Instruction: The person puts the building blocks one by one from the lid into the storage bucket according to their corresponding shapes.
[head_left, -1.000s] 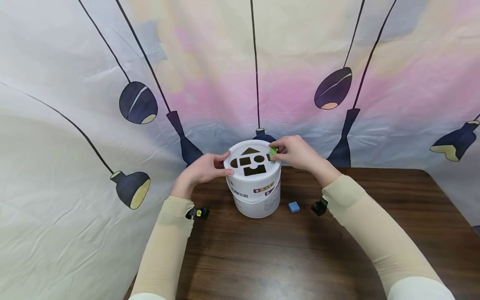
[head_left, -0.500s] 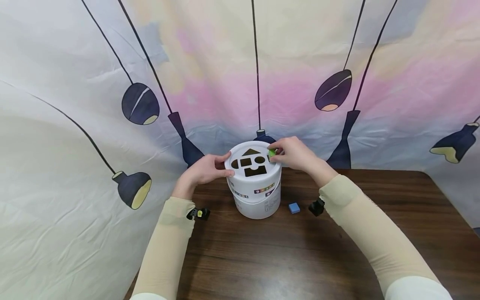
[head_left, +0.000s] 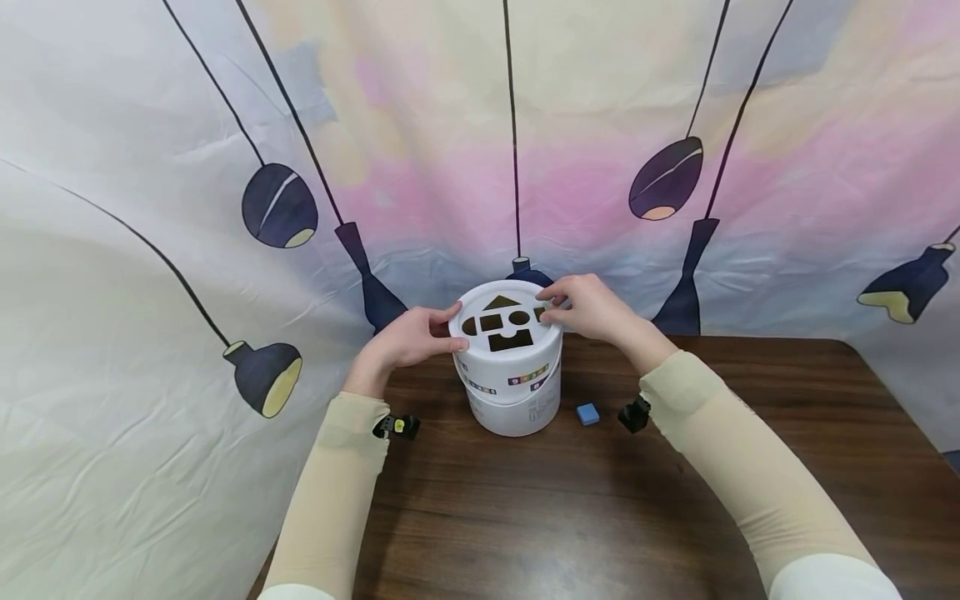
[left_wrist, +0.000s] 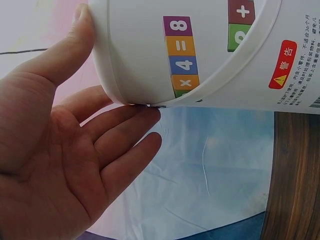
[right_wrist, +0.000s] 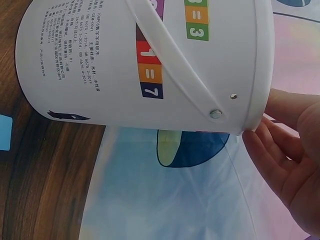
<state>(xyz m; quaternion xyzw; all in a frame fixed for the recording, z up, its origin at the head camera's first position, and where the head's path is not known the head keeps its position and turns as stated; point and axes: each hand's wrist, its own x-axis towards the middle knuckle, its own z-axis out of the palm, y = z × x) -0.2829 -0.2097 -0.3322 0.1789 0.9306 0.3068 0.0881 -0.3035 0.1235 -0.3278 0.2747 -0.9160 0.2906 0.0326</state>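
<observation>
A white bucket stands upright on the table, its white lid cut with several shaped holes. At the lid's left edge my left hand steadies it, thumb on the rim; the left wrist view shows fairly straight fingers against the bucket's side. My right hand is at the lid's right edge, thumb and fingertips around a partly covered hole, no block visible between them. In the right wrist view its fingers reach the rim. A small blue block lies right of the bucket.
The brown wooden table extends toward me and to the right. A cloth backdrop with painted lamps hangs close behind the bucket and along the left. The bucket's white handle hangs down against its side.
The green block between my right thumb and fingers has gone out of sight at the lid's right-hand hole. My left hand and the blue block have stayed in place.
</observation>
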